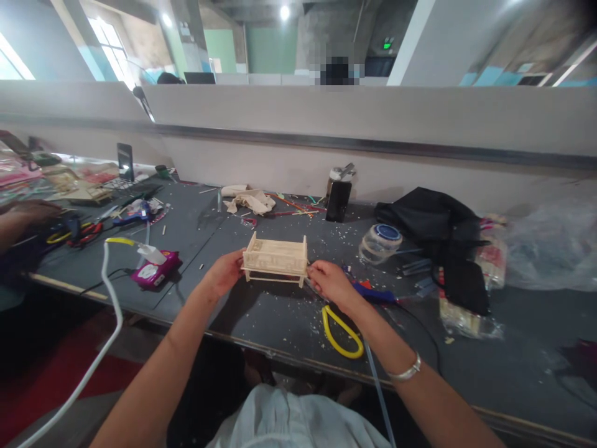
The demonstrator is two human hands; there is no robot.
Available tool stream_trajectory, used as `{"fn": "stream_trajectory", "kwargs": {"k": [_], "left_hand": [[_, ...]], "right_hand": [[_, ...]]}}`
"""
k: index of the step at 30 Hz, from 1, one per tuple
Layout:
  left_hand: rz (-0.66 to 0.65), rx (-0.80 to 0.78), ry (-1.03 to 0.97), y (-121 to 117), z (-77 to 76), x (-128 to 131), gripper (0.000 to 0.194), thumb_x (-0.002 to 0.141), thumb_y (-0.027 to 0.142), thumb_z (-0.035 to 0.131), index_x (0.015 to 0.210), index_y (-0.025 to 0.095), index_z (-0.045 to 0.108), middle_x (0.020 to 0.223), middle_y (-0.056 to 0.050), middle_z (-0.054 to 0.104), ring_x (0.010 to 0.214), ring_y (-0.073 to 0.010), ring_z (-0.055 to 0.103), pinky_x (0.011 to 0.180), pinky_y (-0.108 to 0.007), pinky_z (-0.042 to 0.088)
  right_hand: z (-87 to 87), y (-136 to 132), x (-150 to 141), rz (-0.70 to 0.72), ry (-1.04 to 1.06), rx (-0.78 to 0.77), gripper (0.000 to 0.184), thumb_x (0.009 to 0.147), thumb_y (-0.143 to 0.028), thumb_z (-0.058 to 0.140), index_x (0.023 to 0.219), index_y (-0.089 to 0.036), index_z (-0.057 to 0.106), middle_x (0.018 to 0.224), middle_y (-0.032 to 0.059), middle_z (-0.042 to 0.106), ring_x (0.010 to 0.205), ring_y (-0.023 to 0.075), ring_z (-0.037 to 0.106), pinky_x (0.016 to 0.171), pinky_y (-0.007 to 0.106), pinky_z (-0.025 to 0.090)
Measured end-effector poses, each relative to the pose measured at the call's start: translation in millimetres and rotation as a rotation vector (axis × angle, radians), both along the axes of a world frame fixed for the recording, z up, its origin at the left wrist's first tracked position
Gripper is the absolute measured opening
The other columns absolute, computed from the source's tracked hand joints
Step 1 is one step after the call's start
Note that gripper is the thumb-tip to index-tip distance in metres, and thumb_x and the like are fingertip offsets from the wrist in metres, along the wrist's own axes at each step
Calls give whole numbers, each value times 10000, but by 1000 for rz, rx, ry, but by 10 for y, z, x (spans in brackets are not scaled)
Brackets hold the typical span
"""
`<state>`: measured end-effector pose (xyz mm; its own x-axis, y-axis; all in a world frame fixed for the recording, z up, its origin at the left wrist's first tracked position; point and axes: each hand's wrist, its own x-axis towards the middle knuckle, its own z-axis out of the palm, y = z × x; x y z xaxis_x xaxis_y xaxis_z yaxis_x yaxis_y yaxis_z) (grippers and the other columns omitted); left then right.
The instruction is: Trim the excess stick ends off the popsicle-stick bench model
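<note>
A small pale wooden model, box-shaped with corner posts, is held just above the dark grey worktable. My left hand grips its left end with the fingers closed on it. My right hand pinches its right end; a silver bracelet sits on that wrist. Wood crumbs lie scattered on the table under and around the model.
Yellow-handled cutters lie by my right wrist. A clear tub with a blue lid, a black bag, a dark bottle, a pink tissue pack and a white cable surround them. Another person's arm works at far left.
</note>
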<state>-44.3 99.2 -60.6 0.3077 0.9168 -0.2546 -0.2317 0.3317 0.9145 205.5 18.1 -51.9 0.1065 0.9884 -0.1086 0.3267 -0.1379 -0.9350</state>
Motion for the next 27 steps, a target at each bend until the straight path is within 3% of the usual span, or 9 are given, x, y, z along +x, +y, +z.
{"fn": "stream_trajectory", "kwargs": {"k": [5,10,12,17,19,20,24,26,27], "left_hand": [[85,61,-127,-247,-2,-17,239,671,294,719,862,152,698,906,-64,716,809,-164,641,741,-276,487],[470,95,-352,-675,-245,206,211,662,194,755,840,231,648,898,32,698,876,-102,639,910,-268,450],[519,81,-374,-849,-312,340,263,677,201,755,910,269,654,981,37,696,988,-116,629,988,-291,414],[319,-53,-315,-1366,-145,440,420,669,257,769,1075,206,673,1198,-90,655,1161,-219,569,1013,-339,406],[175,-116,-161,-1536,-27,294,359,706,272,749,1041,155,689,1011,-109,716,959,-206,653,901,-327,471],[201,-92,-54,-1579,19,184,294,724,292,738,971,137,703,850,-88,728,801,-172,664,805,-290,494],[689,155,27,-1343,87,-322,273,691,265,757,933,171,674,752,1,700,725,-106,629,741,-204,481],[718,107,-57,-1035,70,-494,267,684,215,751,930,172,655,828,0,709,758,-101,644,774,-202,491],[619,34,-111,-868,57,-544,210,709,196,726,901,163,649,839,-12,708,781,-107,651,787,-210,499]], "right_hand": [[103,146,77,-140,-38,96,192,767,-345,471,626,-216,488,515,-49,483,454,103,423,442,217,316],[181,112,148,-134,-4,109,266,816,-378,410,595,-233,376,482,-75,375,400,83,341,397,212,277],[176,60,147,-88,-12,99,311,815,-413,448,573,-224,398,473,-69,394,400,81,357,404,211,289],[193,-143,167,74,-150,82,247,810,-407,506,689,-198,558,569,-35,539,483,105,479,478,220,367],[224,-269,208,147,-211,86,225,825,-392,501,754,-198,590,596,-32,554,532,117,507,517,225,389],[240,-337,234,175,-221,81,222,832,-389,500,771,-199,596,602,-32,553,547,120,512,527,226,393],[278,-558,322,231,-236,15,219,850,-392,502,789,-201,592,616,-37,532,556,120,497,521,226,384],[277,-612,323,243,-242,3,223,859,-399,501,802,-203,591,617,-41,516,560,118,484,520,225,378],[270,-628,311,250,-241,7,226,863,-403,501,805,-203,591,623,-41,512,564,117,478,521,224,376]]}}
